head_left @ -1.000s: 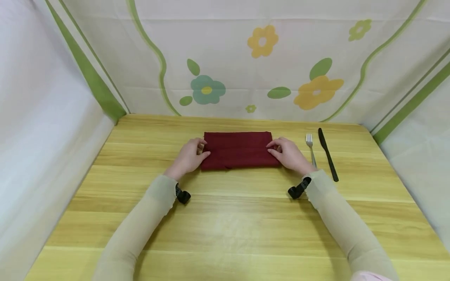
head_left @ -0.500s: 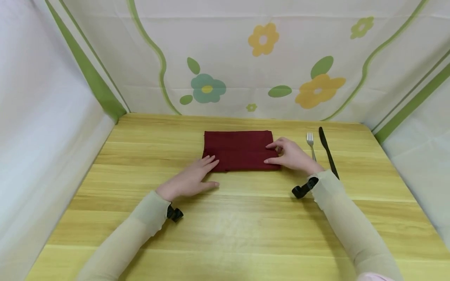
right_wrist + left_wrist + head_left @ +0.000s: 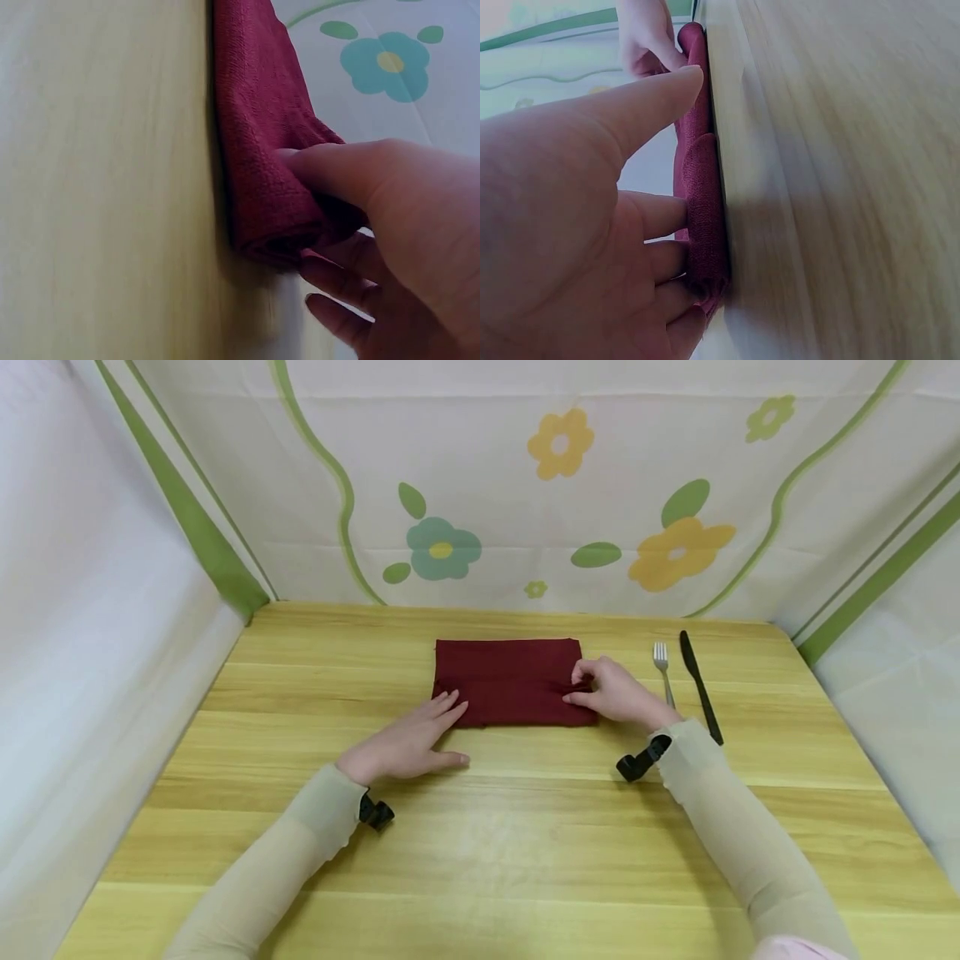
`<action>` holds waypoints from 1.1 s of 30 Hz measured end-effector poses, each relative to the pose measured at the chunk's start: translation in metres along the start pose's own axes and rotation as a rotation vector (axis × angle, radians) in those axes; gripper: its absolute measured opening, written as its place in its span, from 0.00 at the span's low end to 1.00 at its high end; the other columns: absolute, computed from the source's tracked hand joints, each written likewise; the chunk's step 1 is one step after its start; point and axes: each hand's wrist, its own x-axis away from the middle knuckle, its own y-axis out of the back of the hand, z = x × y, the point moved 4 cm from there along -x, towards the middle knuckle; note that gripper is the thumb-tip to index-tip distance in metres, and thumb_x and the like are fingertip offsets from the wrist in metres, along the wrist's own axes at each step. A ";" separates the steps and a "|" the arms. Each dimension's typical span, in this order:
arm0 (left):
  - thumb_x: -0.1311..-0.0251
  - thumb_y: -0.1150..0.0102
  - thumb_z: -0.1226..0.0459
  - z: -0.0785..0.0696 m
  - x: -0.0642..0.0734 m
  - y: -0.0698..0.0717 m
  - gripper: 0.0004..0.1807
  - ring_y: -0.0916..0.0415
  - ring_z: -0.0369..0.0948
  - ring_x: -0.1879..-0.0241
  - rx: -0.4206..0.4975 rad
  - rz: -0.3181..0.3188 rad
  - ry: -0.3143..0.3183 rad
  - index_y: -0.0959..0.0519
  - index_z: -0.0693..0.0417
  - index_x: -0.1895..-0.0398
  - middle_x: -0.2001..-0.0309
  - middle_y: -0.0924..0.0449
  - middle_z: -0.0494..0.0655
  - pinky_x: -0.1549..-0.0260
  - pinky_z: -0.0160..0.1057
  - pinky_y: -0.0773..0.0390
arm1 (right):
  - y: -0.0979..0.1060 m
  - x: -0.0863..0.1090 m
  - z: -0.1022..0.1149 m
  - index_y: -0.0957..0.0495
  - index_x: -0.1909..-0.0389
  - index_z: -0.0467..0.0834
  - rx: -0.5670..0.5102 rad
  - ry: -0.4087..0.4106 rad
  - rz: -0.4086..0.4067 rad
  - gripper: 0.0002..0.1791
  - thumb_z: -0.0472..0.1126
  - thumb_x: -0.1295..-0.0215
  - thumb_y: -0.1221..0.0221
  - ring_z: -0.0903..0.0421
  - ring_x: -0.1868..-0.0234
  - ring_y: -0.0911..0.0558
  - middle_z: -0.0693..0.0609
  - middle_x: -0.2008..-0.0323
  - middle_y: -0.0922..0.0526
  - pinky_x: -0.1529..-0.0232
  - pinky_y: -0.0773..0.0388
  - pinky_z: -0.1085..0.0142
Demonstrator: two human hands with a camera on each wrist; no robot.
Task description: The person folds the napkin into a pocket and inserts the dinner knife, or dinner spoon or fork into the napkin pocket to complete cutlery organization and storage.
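Observation:
A dark red cloth napkin [image 3: 510, 662], folded into a wide rectangle, lies on the wooden table. My left hand [image 3: 408, 742] rests with straight fingers on its near left corner, the thumb stretched out over the wood. In the left wrist view, fingertips [image 3: 667, 259] touch the thick folded edge. At the right end, my right hand [image 3: 615, 692] pinches the napkin, and small creases run from the grip. The right wrist view shows the thumb [image 3: 337, 169] on top of the cloth [image 3: 259, 150], with the layered end of the fold between it and the fingers.
Right of the napkin lie a fork [image 3: 663, 672] with a silver head and a black knife [image 3: 701, 689]; the right forearm is close to their handle ends. A white curtain with printed flowers [image 3: 487, 468] stands behind the table's far edge.
My left hand has let go of the left end, moved nearer and flattened onto the near left corner. The right fingers have drawn together on the right end, creasing the cloth.

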 end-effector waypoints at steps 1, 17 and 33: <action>0.29 0.44 0.42 0.000 0.000 0.000 0.49 0.66 0.52 0.21 0.001 -0.001 -0.001 0.53 0.58 0.18 0.19 0.63 0.56 0.26 0.53 0.57 | 0.000 0.001 0.000 0.29 0.66 0.42 -0.008 0.004 -0.002 0.12 0.38 0.32 0.33 0.52 0.70 0.33 0.49 0.71 0.27 0.63 0.33 0.57; 0.29 0.42 0.44 -0.004 0.002 0.000 0.43 0.68 0.55 0.21 -0.003 0.010 -0.018 0.48 0.41 0.17 0.19 0.64 0.59 0.27 0.58 0.52 | -0.001 0.002 -0.008 0.30 0.48 0.42 0.105 -0.052 -0.153 0.19 0.44 0.30 0.33 0.49 0.73 0.27 0.45 0.62 0.22 0.64 0.29 0.55; 0.30 0.40 0.45 -0.013 0.000 -0.003 0.40 0.64 0.59 0.22 -0.124 0.004 0.000 0.42 0.38 0.19 0.21 0.63 0.65 0.27 0.59 0.53 | -0.058 0.037 0.080 0.36 0.24 0.40 0.239 0.290 0.142 0.32 0.51 0.21 0.46 0.40 0.23 0.46 0.42 0.23 0.42 0.27 0.49 0.43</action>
